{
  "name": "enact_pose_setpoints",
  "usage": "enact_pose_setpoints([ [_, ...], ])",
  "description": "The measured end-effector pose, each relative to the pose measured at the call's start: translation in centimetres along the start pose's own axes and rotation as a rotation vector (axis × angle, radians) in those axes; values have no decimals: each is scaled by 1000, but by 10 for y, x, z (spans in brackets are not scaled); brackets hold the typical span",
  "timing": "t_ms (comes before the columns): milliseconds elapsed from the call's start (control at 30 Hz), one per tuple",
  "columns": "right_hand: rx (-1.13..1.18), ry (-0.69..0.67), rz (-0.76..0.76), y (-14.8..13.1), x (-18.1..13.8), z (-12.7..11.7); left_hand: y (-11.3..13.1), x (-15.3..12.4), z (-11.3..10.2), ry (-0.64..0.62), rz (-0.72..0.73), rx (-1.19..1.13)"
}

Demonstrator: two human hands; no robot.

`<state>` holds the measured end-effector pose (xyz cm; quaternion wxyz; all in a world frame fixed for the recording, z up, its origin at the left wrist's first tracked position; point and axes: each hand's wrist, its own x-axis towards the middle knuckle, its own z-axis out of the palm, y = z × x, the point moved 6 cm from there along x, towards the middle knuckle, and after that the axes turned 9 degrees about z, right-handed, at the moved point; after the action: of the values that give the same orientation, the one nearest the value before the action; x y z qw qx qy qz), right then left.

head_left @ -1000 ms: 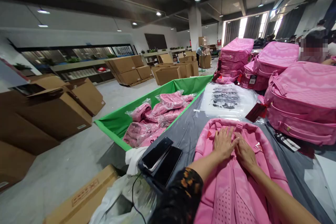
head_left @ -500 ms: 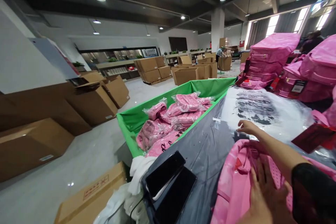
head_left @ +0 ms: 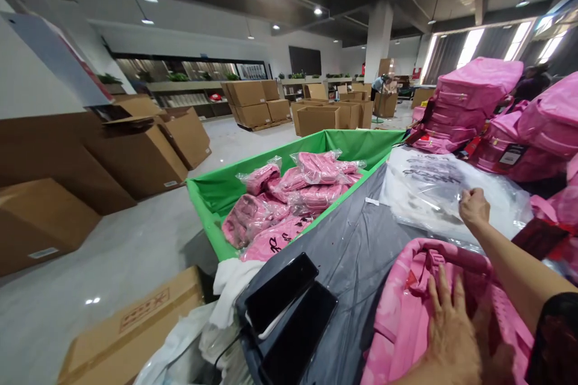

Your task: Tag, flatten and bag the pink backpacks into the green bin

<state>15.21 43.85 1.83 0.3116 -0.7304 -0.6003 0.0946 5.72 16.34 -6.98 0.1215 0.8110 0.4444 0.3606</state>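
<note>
My left hand (head_left: 451, 325) lies flat with spread fingers on a pink backpack (head_left: 401, 319), which rests on the grey-covered table in front of me. A dark, smeared shape beside that hand is hard to make out. Higher up, my right hand (head_left: 475, 207) is closed, its fingers pinching the top sheet of a stack of clear plastic bags (head_left: 424, 192) with black printing. The pinched plastic is wrinkled. Two black phones (head_left: 298, 331) lie at the table's near left corner, apart from both hands.
Beyond the table edge stands a green bin (head_left: 253, 168) holding several pink bags in clear plastic (head_left: 316, 168). Pink backpacks (head_left: 474, 96) are piled at the far right of the table. Cardboard boxes (head_left: 139, 156) stand on the floor; a person (head_left: 378, 85) bends far back.
My right hand has moved right across the plastic bags and closed on the film, which is now wrinkled. My left hand stays on the backpack. The view has shifted slightly.
</note>
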Motion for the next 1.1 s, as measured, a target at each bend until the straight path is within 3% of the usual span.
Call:
enact_pose_setpoints([
  [100,26,-13,-191,-20,-23,-61,-3,4,-2,46,16,-195],
  [200,65,-160,-396,-31,-80,-96,-10,13,-10,222,-95,-434],
  [300,109,-297,-517,-25,-153,-110,-7,19,-23,457,-234,-862],
  [400,184,-363,-520,-11,-217,-115,8,17,-27,627,-418,-1331],
  [467,241,-375,-470,-3,-246,-115,18,8,-30,685,-521,-1425],
  [533,309,-378,-428,-2,-267,-114,23,-3,-38,714,-547,-1343],
  [633,382,-375,-383,-7,-283,-111,22,-19,-63,688,-456,-962],
  [733,363,-307,-325,-13,-284,-111,16,-35,-84,567,-393,-646],
  [867,322,-184,-162,-11,-265,-118,10,-65,-96,347,-400,-438],
  [967,256,-64,-28,-8,-256,-128,23,-93,-100,204,-418,-326],
  [1033,213,-7,-8,-11,-260,-131,41,-104,-111,230,-390,-165],
  [1100,160,14,-83,-19,-271,-130,65,-102,-127,331,-270,74],
])
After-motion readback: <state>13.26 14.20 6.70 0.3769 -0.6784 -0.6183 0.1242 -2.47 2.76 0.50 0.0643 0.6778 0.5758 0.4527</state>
